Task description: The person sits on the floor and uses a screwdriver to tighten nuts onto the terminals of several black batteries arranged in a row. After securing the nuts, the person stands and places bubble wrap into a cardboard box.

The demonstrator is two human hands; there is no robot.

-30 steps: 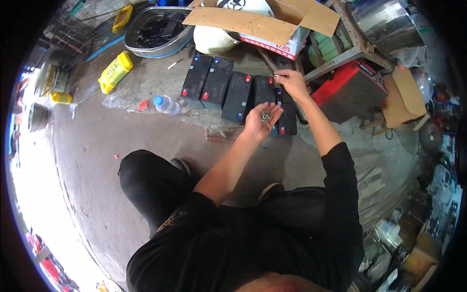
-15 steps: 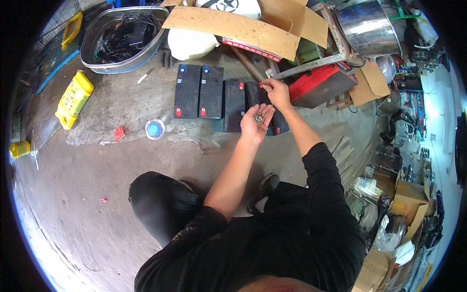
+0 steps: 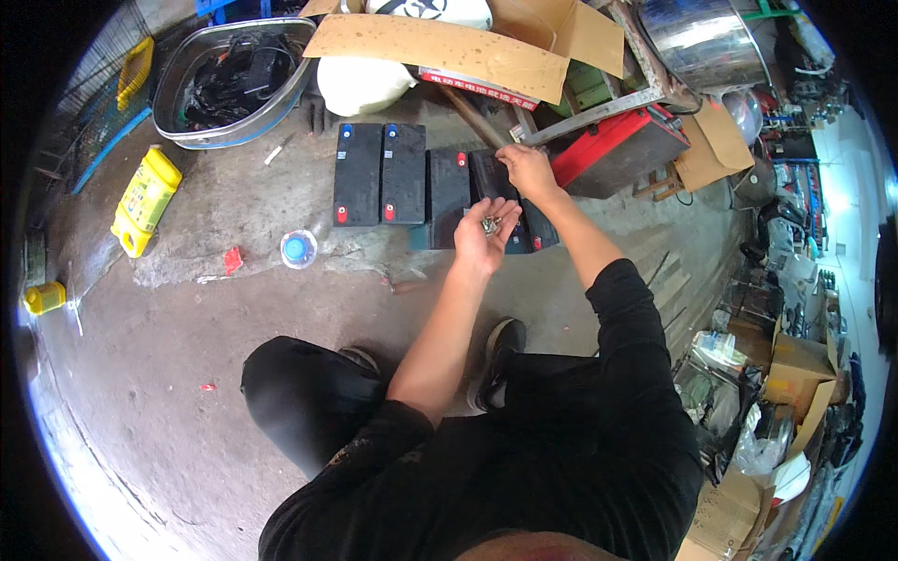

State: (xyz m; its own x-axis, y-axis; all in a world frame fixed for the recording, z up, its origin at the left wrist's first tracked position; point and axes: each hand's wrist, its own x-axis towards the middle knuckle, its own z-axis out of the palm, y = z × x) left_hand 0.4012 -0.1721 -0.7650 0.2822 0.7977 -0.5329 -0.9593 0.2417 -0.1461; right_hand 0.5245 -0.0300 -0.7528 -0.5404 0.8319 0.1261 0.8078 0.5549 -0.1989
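My left hand [image 3: 477, 243] is palm up, fingers curled into a cup around a small heap of metal screws [image 3: 490, 224]. It hovers over the near part of a row of black batteries. My right hand [image 3: 528, 173] is pinched over the far end of a battery [image 3: 488, 170] at the right of the row; its fingertips hide what they hold, if anything. A middle battery [image 3: 447, 192] has a red terminal at its far end. Two more batteries, an outer one [image 3: 357, 175] and its neighbour [image 3: 403, 175], have blue terminals far and red ones near.
A metal tub [image 3: 281, 122] of black cables stands far left. Cardboard [image 3: 430, 47] and a white sack [image 3: 360, 86] lie beyond the batteries, a red-and-black case [image 3: 617, 154] right of them. On the floor are a yellow jug [image 3: 147, 201] and a blue-capped bottle [image 3: 296, 249].
My right hand has shifted slightly away from me, still pinched. My left hand has moved a little to the left, the screws still in its palm. The batteries stay put.
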